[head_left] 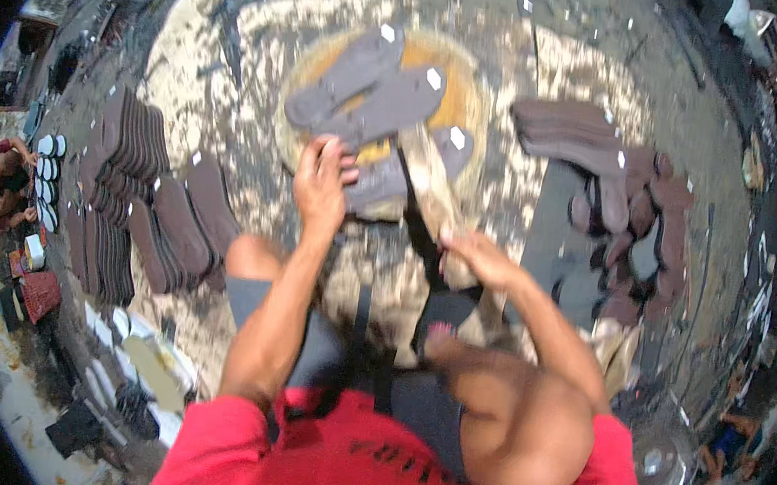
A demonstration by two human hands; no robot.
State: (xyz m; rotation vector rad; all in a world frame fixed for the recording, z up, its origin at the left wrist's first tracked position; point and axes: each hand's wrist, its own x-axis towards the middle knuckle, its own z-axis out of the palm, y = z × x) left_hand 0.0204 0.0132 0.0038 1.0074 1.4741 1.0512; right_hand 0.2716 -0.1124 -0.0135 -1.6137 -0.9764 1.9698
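Observation:
Several grey shoe soles lie on a round tan board: one far sole [354, 71], a middle sole [387, 107] across it, and a near sole [379, 190] partly covered. Each bears a small white patch. My left hand [322, 185] is beside the near and middle soles, fingers apart and slightly bent; whether it touches them I cannot tell. Closed round the lower end of a long, pale beige strip, perhaps cloth, [433, 172] is my right hand [485, 259]. The strip's far end lies over the soles; its exact kind is blurred.
The round board [300, 70] rests on a stained, pale sheet [269, 21]. Stacked brown soles [121, 156] stand at left, and more brown soles [568, 129] lie at right. Another person [2, 177] sits at far left by white footwear [47, 172]. My bent knee [529, 434] is close at right.

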